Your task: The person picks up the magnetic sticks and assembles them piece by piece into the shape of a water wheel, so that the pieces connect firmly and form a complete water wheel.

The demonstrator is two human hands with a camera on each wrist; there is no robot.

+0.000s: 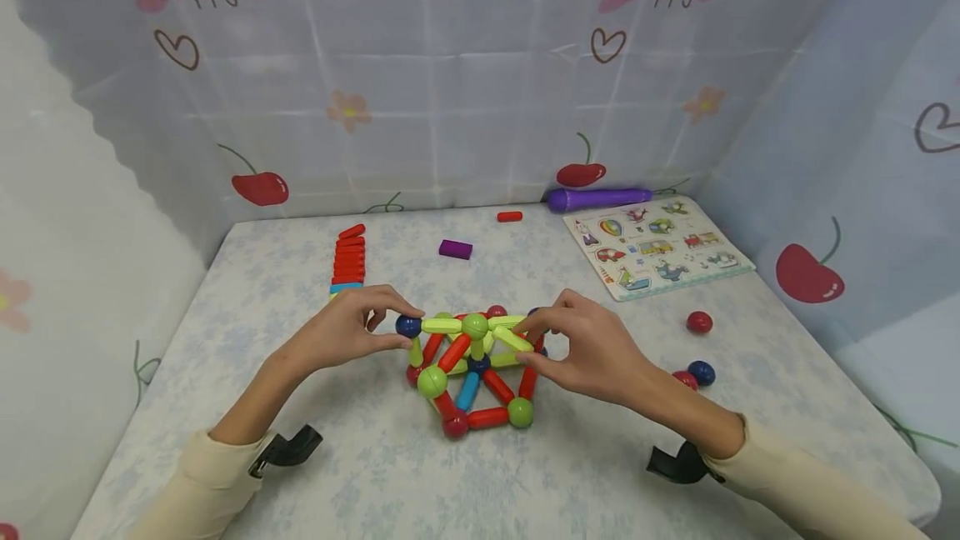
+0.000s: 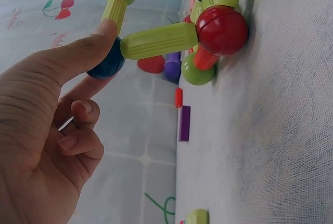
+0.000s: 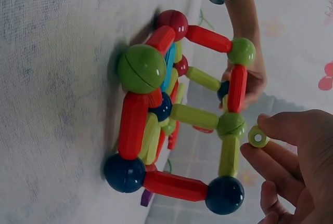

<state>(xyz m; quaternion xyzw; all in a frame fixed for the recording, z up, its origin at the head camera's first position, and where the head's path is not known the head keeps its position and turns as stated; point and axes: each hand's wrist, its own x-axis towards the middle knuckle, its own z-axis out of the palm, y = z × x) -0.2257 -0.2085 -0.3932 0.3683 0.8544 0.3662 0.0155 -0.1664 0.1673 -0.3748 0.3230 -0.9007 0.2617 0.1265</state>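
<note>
In the head view, a structure of magnetic building sticks and balls [image 1: 487, 417] stands at the table's middle, in red, yellow-green and blue. My left hand [image 1: 348, 330] pinches the dark blue ball [image 2: 107, 60] at its upper left corner between thumb and fingers. A yellow-green stick [image 1: 513, 339] is pinched between thumb and fingers of my right hand [image 1: 588, 348]. In the right wrist view, that stick's round end [image 3: 258, 137] faces the camera, close to the green top ball [image 3: 231, 126]. Whether stick and ball touch, I cannot tell.
A row of red sticks [image 1: 349, 261] lies behind my left hand. Farther back are a purple block [image 1: 455, 249], one red stick [image 1: 510, 217] and a purple tapered object [image 1: 600, 199]. A picture board [image 1: 660, 247] and loose balls [image 1: 700, 322] lie on the right.
</note>
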